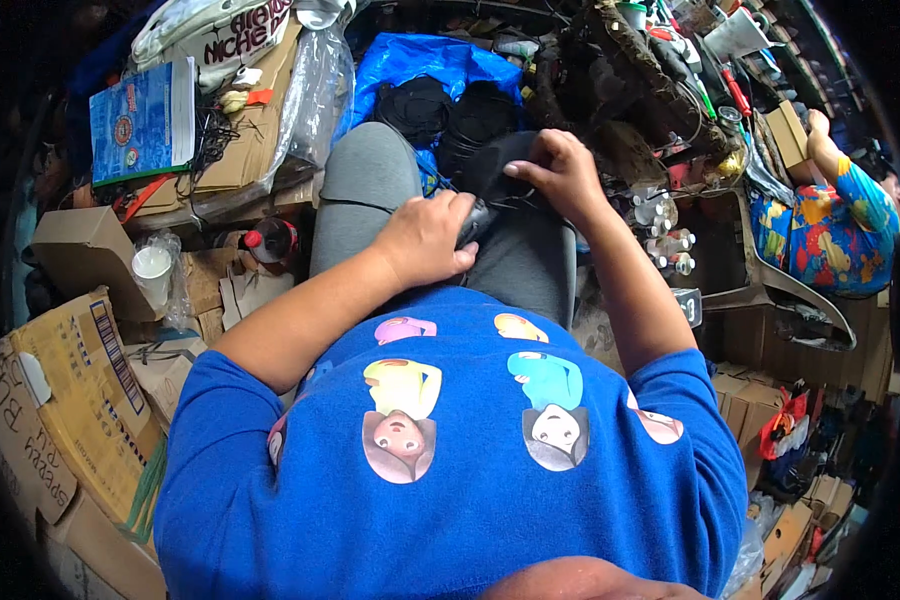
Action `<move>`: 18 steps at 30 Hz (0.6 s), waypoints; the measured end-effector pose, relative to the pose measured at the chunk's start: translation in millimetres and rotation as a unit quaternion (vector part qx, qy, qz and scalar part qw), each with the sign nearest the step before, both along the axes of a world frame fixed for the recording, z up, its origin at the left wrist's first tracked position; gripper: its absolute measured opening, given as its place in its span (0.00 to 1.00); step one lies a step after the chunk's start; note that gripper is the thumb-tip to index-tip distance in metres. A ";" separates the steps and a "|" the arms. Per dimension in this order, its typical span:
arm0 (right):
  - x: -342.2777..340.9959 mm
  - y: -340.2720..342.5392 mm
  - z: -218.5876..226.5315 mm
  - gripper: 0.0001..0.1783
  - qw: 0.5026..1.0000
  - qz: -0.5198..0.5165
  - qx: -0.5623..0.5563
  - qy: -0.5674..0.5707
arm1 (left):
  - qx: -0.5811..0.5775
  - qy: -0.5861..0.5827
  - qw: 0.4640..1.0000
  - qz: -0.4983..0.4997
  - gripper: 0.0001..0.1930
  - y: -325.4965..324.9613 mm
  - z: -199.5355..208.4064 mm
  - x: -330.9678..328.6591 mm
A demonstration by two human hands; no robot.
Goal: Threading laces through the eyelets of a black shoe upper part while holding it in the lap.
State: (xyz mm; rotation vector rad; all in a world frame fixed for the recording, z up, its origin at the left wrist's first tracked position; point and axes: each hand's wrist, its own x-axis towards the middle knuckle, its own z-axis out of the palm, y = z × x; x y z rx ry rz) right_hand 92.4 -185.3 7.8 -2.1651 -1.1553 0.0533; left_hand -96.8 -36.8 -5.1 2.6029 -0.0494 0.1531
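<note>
From my remote station, I log the black piece [492,182] nearer than the blue bag [390,62], likely light, pliable, best gripped by its edges; left hand [425,236] curled around it, right hand [570,180] pinching.

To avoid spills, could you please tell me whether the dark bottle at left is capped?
Capped: a red cap covers the mouth of the dark bottle.

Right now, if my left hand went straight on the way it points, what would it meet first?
Your left hand would first meet the black item it seems to grip; beyond, probably your right thigh, though depth is unclear.
</note>
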 end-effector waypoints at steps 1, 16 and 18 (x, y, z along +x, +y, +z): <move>-7.6 -5.6 12.3 0.23 0.999 0.005 0.010 -0.048 | -0.017 -0.057 0.998 -0.012 0.29 -4.8 -4.7 -3.6; -8.0 -26.5 -0.3 0.13 0.952 -0.029 -0.032 0.302 | 0.047 -0.113 0.990 -0.063 0.29 -23.2 2.1 14.3; -10.9 -27.1 -1.0 0.12 0.925 -0.042 -0.017 0.377 | 0.052 -0.085 0.991 -0.085 0.29 -23.1 4.3 17.6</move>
